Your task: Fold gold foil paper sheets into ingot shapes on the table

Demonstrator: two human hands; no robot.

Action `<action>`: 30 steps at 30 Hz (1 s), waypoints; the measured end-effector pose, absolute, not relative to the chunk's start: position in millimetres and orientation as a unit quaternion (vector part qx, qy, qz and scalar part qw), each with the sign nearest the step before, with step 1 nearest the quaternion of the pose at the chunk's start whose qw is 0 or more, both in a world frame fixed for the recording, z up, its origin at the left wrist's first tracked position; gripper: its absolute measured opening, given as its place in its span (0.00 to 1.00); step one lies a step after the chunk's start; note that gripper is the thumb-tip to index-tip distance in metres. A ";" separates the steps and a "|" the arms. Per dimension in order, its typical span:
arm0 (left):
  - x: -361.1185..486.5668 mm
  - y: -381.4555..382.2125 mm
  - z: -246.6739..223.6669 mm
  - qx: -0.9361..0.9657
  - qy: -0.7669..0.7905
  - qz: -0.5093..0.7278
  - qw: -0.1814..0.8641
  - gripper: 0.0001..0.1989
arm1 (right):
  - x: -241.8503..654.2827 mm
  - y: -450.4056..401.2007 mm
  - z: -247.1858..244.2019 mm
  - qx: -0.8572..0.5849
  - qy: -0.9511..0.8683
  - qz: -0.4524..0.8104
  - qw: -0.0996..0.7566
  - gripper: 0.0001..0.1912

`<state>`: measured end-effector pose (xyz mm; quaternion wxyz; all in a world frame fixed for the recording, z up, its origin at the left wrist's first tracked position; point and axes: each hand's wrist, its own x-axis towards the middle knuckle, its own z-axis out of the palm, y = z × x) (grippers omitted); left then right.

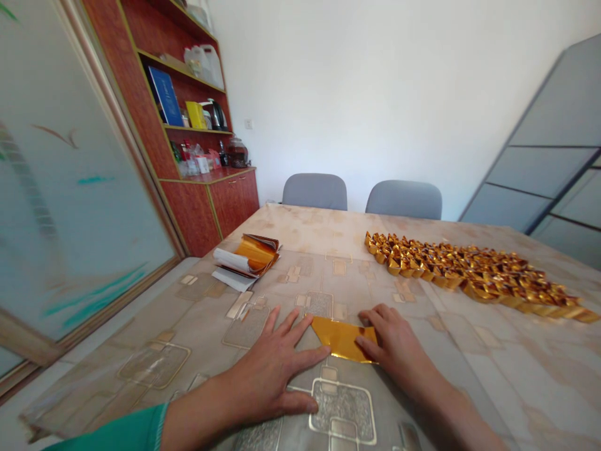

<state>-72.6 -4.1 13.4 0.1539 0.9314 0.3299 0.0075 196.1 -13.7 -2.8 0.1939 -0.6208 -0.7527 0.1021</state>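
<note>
Our right hand (392, 347) presses the gold foil (342, 339) flat, probably to crease it; our left hand (270, 369) lies spread just beside it.

Left hand (267, 369) and right hand (394, 351) press a gold foil sheet (342, 338).

**Bright, soft light, bent edges**

Even brightness fills the room and washes the white wall (357, 88) pale. Shadows stay faint and soft beneath the left hand (267, 369) and right hand (394, 351). The gold foil (344, 338) and folded gold pieces (469, 272) throw hard glare. The wide lens tilts the wooden cabinet (192, 225) and stretches the glass door (70, 188), softly blurred.
</note>
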 end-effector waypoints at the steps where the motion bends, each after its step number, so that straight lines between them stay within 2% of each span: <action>1: -72.2 -3.0 13.9 0.931 0.330 0.013 0.157 0.35 | 201.0 -12.4 -2.9 -0.625 -0.744 0.130 0.200 0.10; 3: -70.9 1.1 15.6 0.932 0.323 0.019 0.163 0.33 | 206.2 -11.0 -3.3 -0.626 -0.731 0.180 0.206 0.03; 6: -67.3 11.4 18.1 0.935 0.310 0.025 0.171 0.28 | 204.5 -12.0 -4.9 -0.619 -0.712 0.236 0.233 0.06; 9: -61.2 24.1 16.8 0.938 0.297 0.040 0.174 0.22 | 199.2 -15.7 -5.7 -0.579 -0.692 0.316 0.294 0.02; 12: -53.7 36.3 12.0 0.945 0.263 0.062 0.186 0.20 | 197.3 -20.0 0.6 -0.512 -0.684 0.395 0.339 0.09; 15: -47.8 47.1 7.9 0.951 0.221 0.065 0.204 0.18 | 199.3 -23.3 13.0 -0.459 -0.712 0.426 0.318 0.15; 19: -44.0 57.0 8.7 0.956 0.171 0.056 0.230 0.18 | 201.5 -25.6 21.0 -0.439 -0.764 0.383 0.278 0.11; 22: -41.4 58.8 12.5 0.958 0.151 0.052 0.240 0.13 | 197.9 -26.1 17.2 -0.413 -0.813 0.314 0.265 0.08; 24: -38.6 58.2 14.0 0.959 0.148 0.056 0.235 0.10 | 193.5 -26.0 14.5 -0.394 -0.835 0.288 0.255 0.09; 30: -31.1 57.7 10.9 0.965 0.149 0.084 0.201 0.10 | 181.4 -25.8 11.9 -0.335 -0.874 0.269 0.228 0.13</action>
